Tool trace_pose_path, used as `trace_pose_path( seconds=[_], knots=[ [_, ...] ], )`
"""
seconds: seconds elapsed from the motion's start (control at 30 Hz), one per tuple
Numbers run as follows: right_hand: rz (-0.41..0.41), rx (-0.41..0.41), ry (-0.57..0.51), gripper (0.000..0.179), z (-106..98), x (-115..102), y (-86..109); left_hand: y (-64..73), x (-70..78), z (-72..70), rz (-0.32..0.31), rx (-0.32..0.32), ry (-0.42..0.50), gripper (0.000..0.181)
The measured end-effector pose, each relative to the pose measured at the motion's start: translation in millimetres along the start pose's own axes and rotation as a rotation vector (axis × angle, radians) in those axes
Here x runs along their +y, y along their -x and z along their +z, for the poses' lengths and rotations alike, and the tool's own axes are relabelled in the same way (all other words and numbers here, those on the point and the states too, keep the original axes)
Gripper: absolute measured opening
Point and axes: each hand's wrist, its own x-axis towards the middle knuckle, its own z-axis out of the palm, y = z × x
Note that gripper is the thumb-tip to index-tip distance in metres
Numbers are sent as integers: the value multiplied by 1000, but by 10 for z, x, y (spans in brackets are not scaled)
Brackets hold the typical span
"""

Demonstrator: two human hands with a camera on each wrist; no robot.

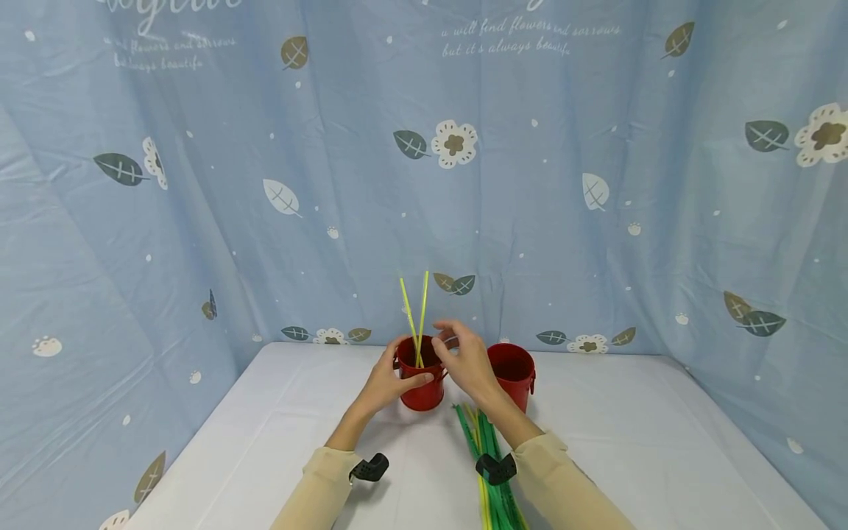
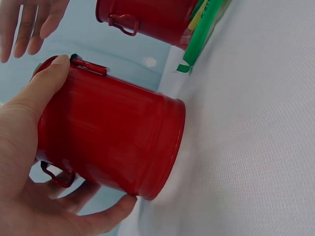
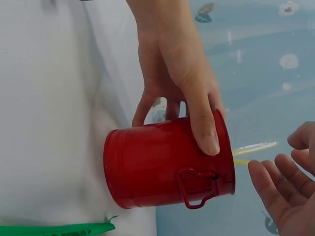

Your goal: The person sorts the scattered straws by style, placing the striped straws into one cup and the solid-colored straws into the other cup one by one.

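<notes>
A small red metal bucket (image 1: 422,397) with side handles stands on the white table. My left hand (image 1: 386,381) grips it from the left, thumb across its front near the rim and fingers around the far side, as the left wrist view also shows. Two thin yellow sticks (image 1: 422,316) lean out of the bucket, crossing near its mouth. Beside the rim on the right, my right hand (image 1: 467,362) hovers with loosely bent fingers. In the right wrist view its fingers (image 3: 273,184) are near the sticks, with nothing seen between them.
A second red bucket (image 1: 518,390) stands to the right, partly behind my right forearm. In front of it lies a bundle of green and yellow sticks (image 1: 490,442), partly under the right wrist. A blue patterned curtain (image 1: 517,221) hangs behind the table (image 1: 629,442).
</notes>
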Motion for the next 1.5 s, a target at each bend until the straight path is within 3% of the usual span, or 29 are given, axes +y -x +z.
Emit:
trace_pose_path(
  seconds=[0.27,0.67,1.03,1.33,1.5],
  knots=[
    [-39,-31,-22,25,-71,-2,132,-11,-6,0,11,3,3,91],
    [-13,-74,13,27,-168,27,356,3,3,0,-6,-13,-4,92],
    [140,-126,54,32,-276,71,485,-5,-27,9,-9,3,-20,95],
    [189,-275,245,36,-298,147,595,-4,-36,11,-8,3,-19,92],
    [242,-338,266,36,-286,168,635,-1,-34,8,-6,1,-15,93]
  ],
)
